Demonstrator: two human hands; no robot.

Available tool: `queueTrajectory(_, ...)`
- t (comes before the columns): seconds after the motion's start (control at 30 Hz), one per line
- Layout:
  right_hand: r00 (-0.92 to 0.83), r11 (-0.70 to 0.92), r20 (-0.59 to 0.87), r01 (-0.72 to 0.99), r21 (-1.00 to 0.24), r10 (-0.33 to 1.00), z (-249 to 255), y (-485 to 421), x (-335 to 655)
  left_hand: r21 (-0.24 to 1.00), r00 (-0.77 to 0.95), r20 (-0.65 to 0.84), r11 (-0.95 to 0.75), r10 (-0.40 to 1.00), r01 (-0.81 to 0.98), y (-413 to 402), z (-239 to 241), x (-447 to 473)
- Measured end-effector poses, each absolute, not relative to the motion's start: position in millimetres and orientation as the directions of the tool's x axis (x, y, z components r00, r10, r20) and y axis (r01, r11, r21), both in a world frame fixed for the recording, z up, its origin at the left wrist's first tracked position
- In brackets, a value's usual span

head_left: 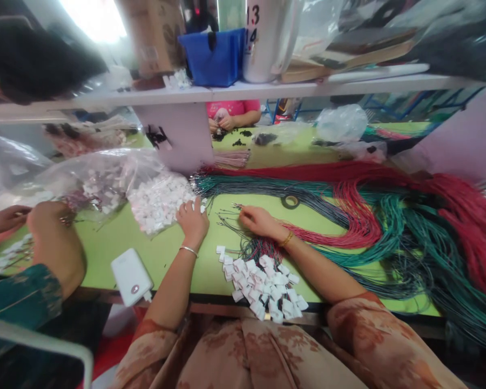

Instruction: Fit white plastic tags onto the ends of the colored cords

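Observation:
My left hand [193,221] rests at the right edge of a heap of small white plastic connector housings [156,202], its fingers spread over them. The heap lies at the mouth of a clear plastic bag [105,167]. My right hand [258,222] is closed in a pinch on thin wires [229,216] with metal terminals at their ends, which stick out to the left of the fingers. Below that wrist, a bunch of wires ends in many white housings [263,283] at the table's front edge.
Long bundles of red wires [348,170], green wires [392,221] and dark wires spread across the right side. A roll of black tape [290,201] lies among them. A white power bank [132,277] sits at front left. Co-workers' hands [227,121] work opposite and at left. Overhead runs a shelf [291,89].

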State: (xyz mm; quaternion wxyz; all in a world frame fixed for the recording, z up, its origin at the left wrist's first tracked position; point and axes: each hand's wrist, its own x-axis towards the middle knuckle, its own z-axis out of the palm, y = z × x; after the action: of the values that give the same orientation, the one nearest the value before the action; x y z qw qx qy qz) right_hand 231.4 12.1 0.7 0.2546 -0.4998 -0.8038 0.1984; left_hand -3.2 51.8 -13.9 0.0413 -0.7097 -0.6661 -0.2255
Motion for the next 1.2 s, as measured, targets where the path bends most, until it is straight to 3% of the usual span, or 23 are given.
queueTrajectory(0.17,-0.152,0.238,0.201,0.815,-0.528,0.968,20.8,19.3,292.9,0.201,0.080,0.396,-0.172,0.915,0.965,50.9,-13.0,-2.8)
queueTrajectory(0.33,0.137,-0.122,0.072,0.975,-0.184,0.988,17.2,8.7,352.4,0.189,0.128,0.369,-0.209,0.921,0.959,53.5,-10.1,-7.1)
queueTrajectory(0.4,0.189,-0.186,0.025,0.976,-0.110,0.982,8.6,3.3,364.0,0.210,0.120,0.374,-0.210,0.920,0.955,52.2,-5.7,-5.6)
queueTrajectory(0.53,0.156,-0.156,-0.008,0.978,-0.140,0.988,-6.1,0.0,366.9,0.334,0.197,0.370,-0.328,0.908,0.883,39.2,6.2,13.0)
queueTrajectory(0.63,0.144,-0.142,0.002,0.978,-0.154,0.990,-9.3,2.6,362.2,0.482,0.418,0.293,-0.510,0.860,0.712,23.8,11.9,35.2)
queueTrajectory(0.7,0.107,-0.094,0.039,0.965,-0.245,0.994,-8.0,2.7,359.7,0.545,0.502,0.249,-0.548,0.829,0.635,17.7,12.4,45.1)
queueTrajectory(0.77,0.055,-0.006,0.096,0.892,-0.452,0.994,-3.7,-0.7,357.5,0.535,0.440,0.223,-0.486,0.870,0.691,18.3,11.3,46.2)
queueTrajectory(0.83,0.012,0.085,0.133,0.712,-0.697,0.991,4.3,-7.6,354.0,0.479,0.302,0.221,-0.373,0.927,0.794,24.5,9.7,39.2)
queueTrajectory(0.9,-0.033,0.129,0.130,0.479,-0.868,0.991,15.5,-16.4,347.1,0.435,0.269,0.223,-0.343,0.937,0.833,31.8,7.9,29.0)
queueTrajectory(1.03,-0.142,0.102,0.077,0.180,-0.978,0.987,36.9,-29.2,320.1,0.390,0.516,0.125,-0.520,0.847,0.760,37.9,3.4,19.6)
queueTrajectory(1.2,-0.229,0.014,-0.003,0.072,-0.997,0.973,39.5,-26.5,280.3,0.310,0.571,0.100,-0.571,0.815,0.760,36.2,-2.2,25.1)
